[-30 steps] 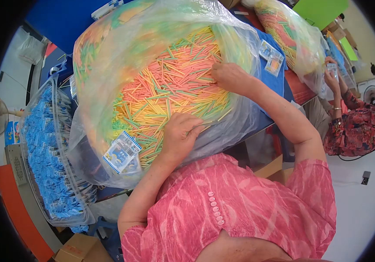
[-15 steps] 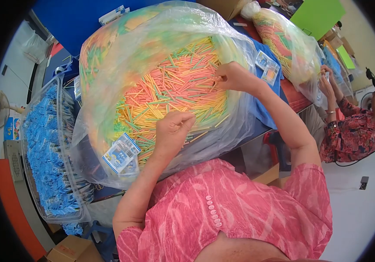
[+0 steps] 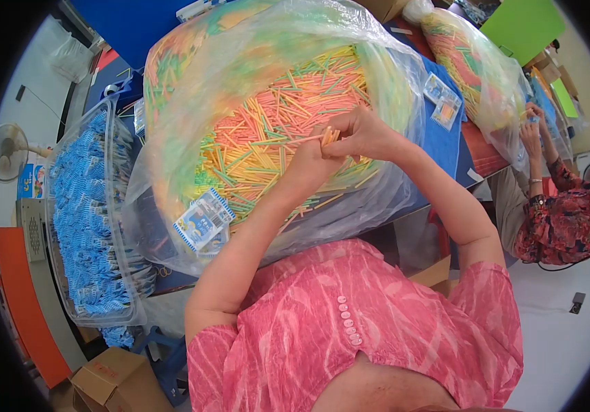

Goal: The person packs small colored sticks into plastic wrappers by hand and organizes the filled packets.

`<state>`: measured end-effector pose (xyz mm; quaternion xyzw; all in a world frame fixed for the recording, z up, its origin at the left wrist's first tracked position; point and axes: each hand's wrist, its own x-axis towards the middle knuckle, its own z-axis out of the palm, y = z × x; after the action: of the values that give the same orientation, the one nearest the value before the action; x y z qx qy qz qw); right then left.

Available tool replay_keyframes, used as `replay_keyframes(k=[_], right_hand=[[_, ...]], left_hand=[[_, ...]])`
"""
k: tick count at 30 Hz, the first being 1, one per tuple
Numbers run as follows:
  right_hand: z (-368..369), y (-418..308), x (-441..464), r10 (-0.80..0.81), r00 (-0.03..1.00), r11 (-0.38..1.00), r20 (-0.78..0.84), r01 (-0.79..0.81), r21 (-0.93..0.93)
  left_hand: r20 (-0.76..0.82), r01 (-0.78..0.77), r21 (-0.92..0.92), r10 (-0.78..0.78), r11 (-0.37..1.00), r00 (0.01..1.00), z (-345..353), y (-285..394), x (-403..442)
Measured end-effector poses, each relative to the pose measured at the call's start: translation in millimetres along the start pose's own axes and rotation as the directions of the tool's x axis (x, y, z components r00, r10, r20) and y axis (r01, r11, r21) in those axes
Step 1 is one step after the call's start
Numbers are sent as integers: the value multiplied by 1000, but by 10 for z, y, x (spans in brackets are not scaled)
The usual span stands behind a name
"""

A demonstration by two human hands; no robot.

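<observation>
A large clear plastic bag (image 3: 394,75) lies open, full of thin pink, yellow, orange and green straw-like sticks (image 3: 288,106). Above the near part of this heap my two hands meet. My right hand (image 3: 367,134) is closed on a small bunch of sticks (image 3: 330,136), orange ends showing. My left hand (image 3: 311,163) is closed beside it, fingers pinched around a pink stick; its fingertips are partly hidden by the right hand. Blue-and-white printed packets (image 3: 204,221) rest on the bag's near left edge.
On the left stands a clear plastic bin (image 3: 125,275) heaped with blue-striped packets (image 3: 89,226). More packets (image 3: 444,101) lie on blue cloth to the right. Beyond is a second bag of sticks (image 3: 456,62), where another person (image 3: 559,220) works. A cardboard box (image 3: 113,378) sits low left.
My hands, apart over the heap before, have come together. My left hand moved right and up, my right hand left and down. The bunch of orange ends now shows between them.
</observation>
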<state>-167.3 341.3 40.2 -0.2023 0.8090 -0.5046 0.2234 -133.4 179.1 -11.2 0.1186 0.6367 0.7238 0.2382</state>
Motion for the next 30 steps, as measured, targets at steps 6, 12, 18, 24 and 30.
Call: replay_keyframes(k=[6, 12, 18, 24, 30], right_hand=[[78, -15, -12, -223, 974, 961, -29, 215, -171], [43, -51, -64, -162, 913, 983, -374, 183, 21], [-81, 299, -51, -281, 911, 866, -301, 106, -489], [-18, 580, -47, -212, 971, 515, -110, 15, -857], [-95, 651, 25, -266, 963, 500, -47, 96, -860]], left_hand=[[-46, -254, 365, 290, 896, 956, -73, -154, 14], [-191, 8, 544, 114, 839, 975, -121, -86, -46], [-261, 93, -23, -96, 995, 960, -278, 26, -168], [-361, 65, 73, -35, 995, 932, -213, 109, -249], [-260, 53, -145, -90, 988, 961, -246, -41, -279]])
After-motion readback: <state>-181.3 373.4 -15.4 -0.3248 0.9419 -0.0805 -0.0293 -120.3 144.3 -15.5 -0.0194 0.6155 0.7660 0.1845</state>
